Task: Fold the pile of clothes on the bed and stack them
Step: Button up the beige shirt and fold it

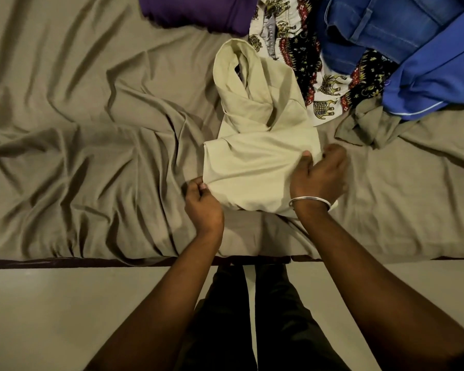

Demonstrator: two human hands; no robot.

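The cream garment [260, 145] lies on the bed sheet [91, 156], near edge, just beside the unfolded pile [359, 49]. Your left hand [202, 203] pinches its near-left corner; your right hand [319, 172] grips its right edge. It looks light and limp: hold corners, keep tension.

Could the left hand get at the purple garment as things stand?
Probably yes: the purple garment lies uncovered, with only bare sheet before it, but the left hand pinches the cream garment and must let go first.
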